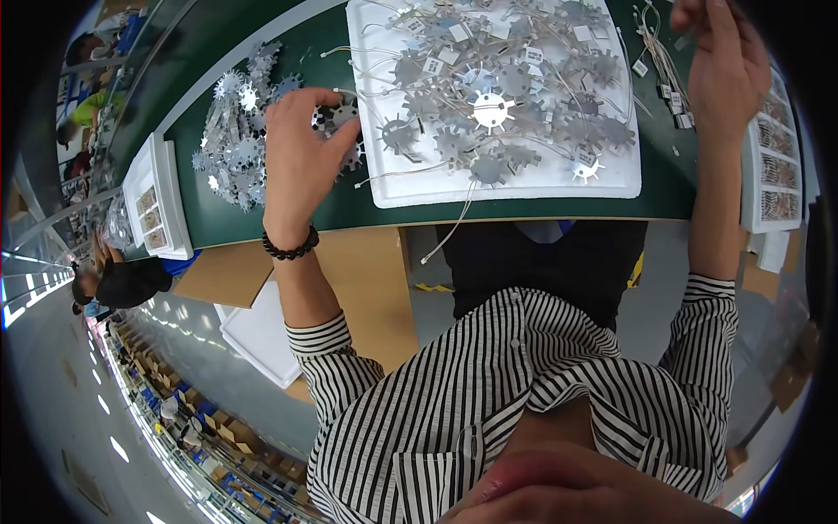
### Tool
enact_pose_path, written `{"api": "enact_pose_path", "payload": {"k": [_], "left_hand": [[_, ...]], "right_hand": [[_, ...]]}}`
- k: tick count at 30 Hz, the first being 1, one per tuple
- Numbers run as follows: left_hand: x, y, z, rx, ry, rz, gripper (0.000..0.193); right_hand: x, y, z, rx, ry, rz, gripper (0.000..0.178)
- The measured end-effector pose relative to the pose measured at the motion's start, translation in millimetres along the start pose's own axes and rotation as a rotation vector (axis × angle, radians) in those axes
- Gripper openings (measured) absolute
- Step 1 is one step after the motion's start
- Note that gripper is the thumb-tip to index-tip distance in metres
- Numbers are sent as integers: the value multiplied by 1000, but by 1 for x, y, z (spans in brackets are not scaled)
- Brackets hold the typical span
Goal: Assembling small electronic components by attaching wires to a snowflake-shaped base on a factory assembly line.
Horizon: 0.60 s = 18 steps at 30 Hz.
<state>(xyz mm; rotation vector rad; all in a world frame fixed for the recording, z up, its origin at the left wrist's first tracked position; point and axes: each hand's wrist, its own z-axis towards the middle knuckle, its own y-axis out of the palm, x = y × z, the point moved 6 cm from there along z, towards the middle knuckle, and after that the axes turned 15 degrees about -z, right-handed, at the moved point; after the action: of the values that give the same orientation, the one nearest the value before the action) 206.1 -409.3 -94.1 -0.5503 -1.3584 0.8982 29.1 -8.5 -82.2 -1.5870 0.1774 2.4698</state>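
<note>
My left hand (pixel 297 153) is over the green table, left of a white foam tray (pixel 506 190). Its thumb and forefinger curl around a silver gear-shaped metal plate (pixel 333 120), partly hidden by the hand. A heap of similar metal plates (pixel 237 144) lies left of that hand. Inside the tray are many toothed plates (pixel 491 111) with thin white wires and small white connectors. At the upper right, my right hand (pixel 726 74) has its fingers drawn together near the picture's edge; what they hold cannot be made out. A bundle of wires with connectors (pixel 668 92) lies beside it.
The green table's (pixel 524 210) near edge runs just below the tray. One wire hangs over it. White trays of small parts stand at the far left (pixel 161 196) and right (pixel 772 166). Cardboard (pixel 362 288) is below the table. Other people sit farther left.
</note>
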Motion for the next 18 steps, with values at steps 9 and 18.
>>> {"api": "enact_pose_path", "payload": {"k": [9, 18], "left_hand": [[56, -23, -33, 581, -109, -1008, 35], [94, -3, -54, 477, -92, -1086, 38]], "right_hand": [[-136, 103, -136, -595, -449, -202, 16], [-136, 120, -157, -392, -620, -259, 24]]}}
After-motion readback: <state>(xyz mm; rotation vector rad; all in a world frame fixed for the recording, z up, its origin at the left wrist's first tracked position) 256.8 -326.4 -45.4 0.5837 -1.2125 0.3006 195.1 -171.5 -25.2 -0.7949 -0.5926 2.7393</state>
